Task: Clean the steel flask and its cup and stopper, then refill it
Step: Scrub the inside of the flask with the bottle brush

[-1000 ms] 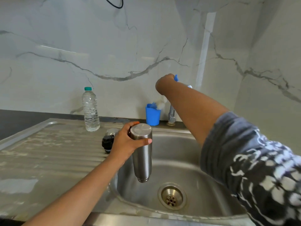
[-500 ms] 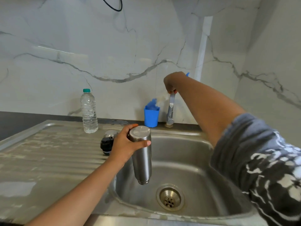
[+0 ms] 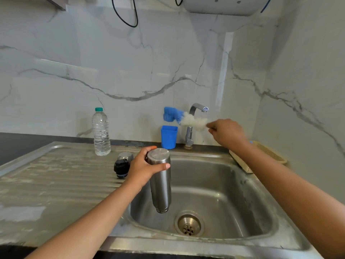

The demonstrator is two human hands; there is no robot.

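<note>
My right hand [image 3: 226, 132], pinching its stem, has just lifted the bottle brush [image 3: 184, 118] clear of the blue holder [image 3: 169, 136], while my left hand [image 3: 144, 166] grips the steel flask [image 3: 161, 182] mouth-down over the sink [image 3: 233, 184], so scrubbing inside looks next.

The flask [image 3: 161, 181] is over the sink [image 3: 233, 184]. Left of it, stopper [image 3: 121, 168] and cup [image 3: 126, 155] sit on the drainboard [image 3: 56, 174], water bottle [image 3: 101, 133] behind them. The brush [image 3: 185, 119] is before the tap [image 3: 189, 133], above the holder [image 3: 169, 136].
</note>
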